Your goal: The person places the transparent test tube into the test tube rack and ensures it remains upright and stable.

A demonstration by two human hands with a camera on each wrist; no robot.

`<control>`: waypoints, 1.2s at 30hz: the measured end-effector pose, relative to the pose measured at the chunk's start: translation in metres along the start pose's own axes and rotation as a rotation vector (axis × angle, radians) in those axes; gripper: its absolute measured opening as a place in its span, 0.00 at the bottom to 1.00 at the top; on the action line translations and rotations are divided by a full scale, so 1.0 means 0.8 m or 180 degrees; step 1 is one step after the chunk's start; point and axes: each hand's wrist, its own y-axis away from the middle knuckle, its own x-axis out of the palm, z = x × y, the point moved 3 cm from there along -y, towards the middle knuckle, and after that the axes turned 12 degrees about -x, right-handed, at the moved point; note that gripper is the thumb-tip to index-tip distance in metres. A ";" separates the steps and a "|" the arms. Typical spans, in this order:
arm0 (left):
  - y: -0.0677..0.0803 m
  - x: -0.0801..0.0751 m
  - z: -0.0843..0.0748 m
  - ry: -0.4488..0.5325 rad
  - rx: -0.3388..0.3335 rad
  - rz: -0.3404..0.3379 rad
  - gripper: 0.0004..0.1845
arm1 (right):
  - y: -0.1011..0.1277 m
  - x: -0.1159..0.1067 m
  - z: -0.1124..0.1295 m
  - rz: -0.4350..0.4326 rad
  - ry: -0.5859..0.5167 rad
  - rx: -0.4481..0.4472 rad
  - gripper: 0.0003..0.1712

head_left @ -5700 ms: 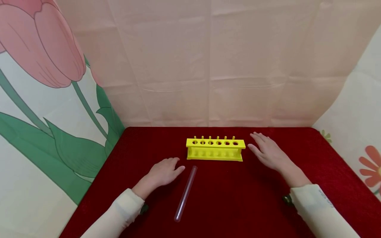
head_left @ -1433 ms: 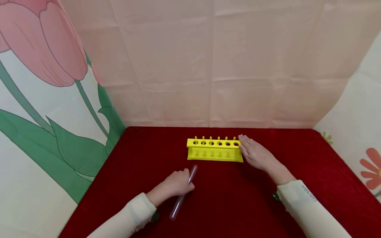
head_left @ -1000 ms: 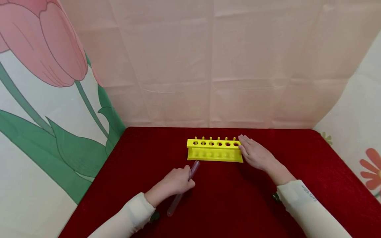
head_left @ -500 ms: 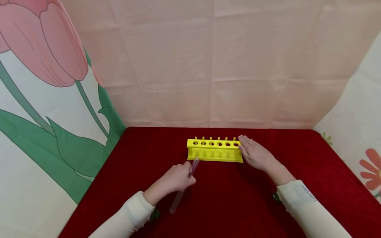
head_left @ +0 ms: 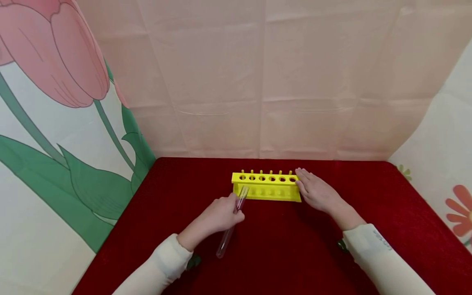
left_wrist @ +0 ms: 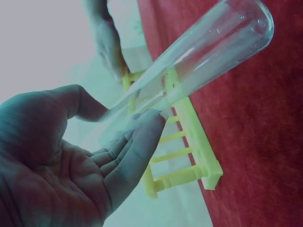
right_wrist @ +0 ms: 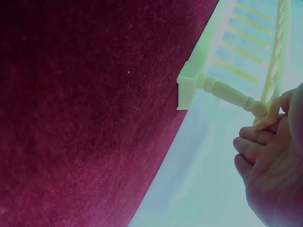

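Observation:
My left hand (head_left: 219,214) pinches a clear test tube (head_left: 225,241) between thumb and fingers. The tube slants, its upper end overlapping the left part of the yellow test tube rack (head_left: 271,197) in the head view. Close up in the left wrist view, the tube's rounded end (left_wrist: 246,28) points away from the palm. My right hand (head_left: 320,192) holds the right end of the rack's top bar, as the right wrist view shows with thumb and fingers (right_wrist: 251,149) on either side of the bar's end. The rack stands upright, its row of holes bare.
A dark red cloth (head_left: 295,254) covers the table. A plain pinkish curtain (head_left: 258,82) hangs behind it. White printed cloth with a tulip (head_left: 73,61) is at the left, and one with an orange flower (head_left: 461,209) at the right.
My left hand, at first beside the tube lying on the cloth, has picked it up and moved it towards the rack's left part. My right hand has come onto the rack's right end and stayed.

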 end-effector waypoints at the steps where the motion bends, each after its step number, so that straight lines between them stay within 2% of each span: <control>1: 0.000 -0.001 -0.001 0.0007 0.0011 -0.0003 0.13 | 0.000 0.000 0.000 -0.0005 -0.0005 0.0005 0.32; 15: -0.004 -0.010 -0.009 0.0030 0.0051 -0.0043 0.11 | 0.000 0.001 -0.001 0.0006 -0.0068 0.0011 0.32; 23: -0.006 -0.017 -0.015 0.0111 0.0184 -0.0097 0.10 | 0.000 0.001 -0.001 0.0021 -0.0111 0.0073 0.32; 36: -0.012 -0.023 -0.024 0.0187 0.0246 -0.0155 0.10 | 0.000 0.003 -0.003 0.0028 -0.0131 0.0096 0.33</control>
